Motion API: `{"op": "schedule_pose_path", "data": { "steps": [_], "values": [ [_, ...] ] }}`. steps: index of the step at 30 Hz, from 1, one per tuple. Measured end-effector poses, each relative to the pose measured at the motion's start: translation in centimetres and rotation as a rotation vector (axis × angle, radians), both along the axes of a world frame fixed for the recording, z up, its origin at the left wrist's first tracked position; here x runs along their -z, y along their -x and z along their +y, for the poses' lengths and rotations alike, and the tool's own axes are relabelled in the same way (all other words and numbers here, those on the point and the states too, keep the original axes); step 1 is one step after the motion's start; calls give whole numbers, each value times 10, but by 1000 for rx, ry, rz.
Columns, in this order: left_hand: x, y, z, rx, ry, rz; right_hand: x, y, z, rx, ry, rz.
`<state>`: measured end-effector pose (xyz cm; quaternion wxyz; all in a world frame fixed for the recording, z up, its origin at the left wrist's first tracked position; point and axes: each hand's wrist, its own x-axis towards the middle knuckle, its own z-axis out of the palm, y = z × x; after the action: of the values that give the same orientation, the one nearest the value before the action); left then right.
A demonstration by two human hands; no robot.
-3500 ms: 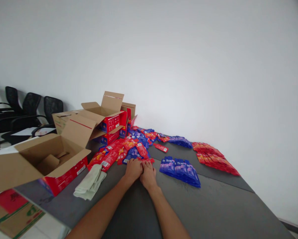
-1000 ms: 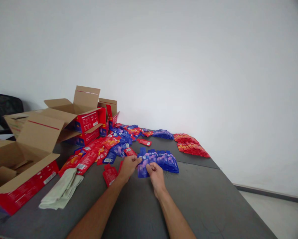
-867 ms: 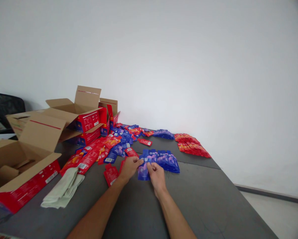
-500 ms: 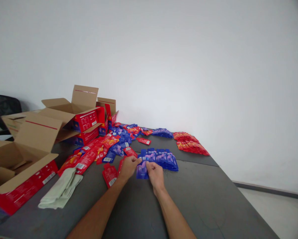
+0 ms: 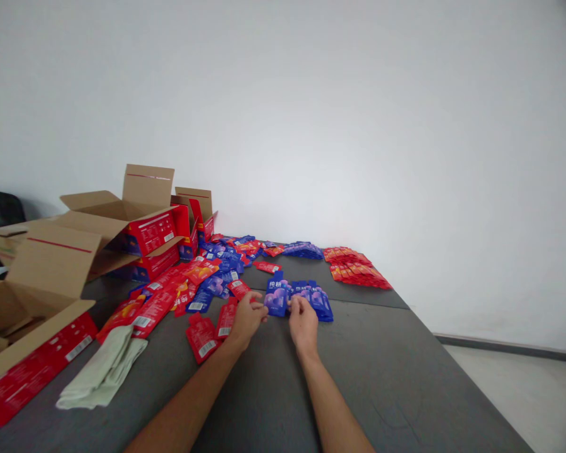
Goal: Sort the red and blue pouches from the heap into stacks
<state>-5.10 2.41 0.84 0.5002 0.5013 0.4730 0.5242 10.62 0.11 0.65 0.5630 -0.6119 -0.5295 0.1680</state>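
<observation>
A flat blue pouch with white lettering lies at the left end of a row of overlapping blue pouches. My right hand pinches its lower right edge, fingertips closed together. At its lower left corner is my left hand, fingers slightly apart with nothing visible between them. Red pouches with barcodes lie just left of my left hand, one partly covered by it.
Loose red and blue pouches form a heap at the back left. Behind the row are stacked blue pouches and orange-red pouches. Open cartons stand left, near a folded pale cloth. The table's right edge borders the floor.
The blue pouch has moved forward, now flat beside the row's left end. My left hand has drawn back from its top and loosened. The view has shifted slightly right.
</observation>
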Motion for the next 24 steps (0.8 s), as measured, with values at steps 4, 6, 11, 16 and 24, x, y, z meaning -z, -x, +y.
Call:
{"op": "schedule_pose_path", "data": {
  "steps": [4, 6, 11, 16, 24],
  "values": [
    [0, -16, 27, 17, -38, 41, -2, -28, 4, 174, -98, -402],
    [-2, -27, 38, 13, -47, 120, 3, -38, 5, 214, -40, -522],
    [-4, -53, 53, 14, -37, 355, 27, -44, 8, 197, 191, -586],
    [-5, -58, 53, 23, -78, 528, 34, -45, 11, 173, 265, -567],
    [-7, -58, 44, 87, -211, 833, 27, -42, 8, 184, 355, -600]
  ]
}}
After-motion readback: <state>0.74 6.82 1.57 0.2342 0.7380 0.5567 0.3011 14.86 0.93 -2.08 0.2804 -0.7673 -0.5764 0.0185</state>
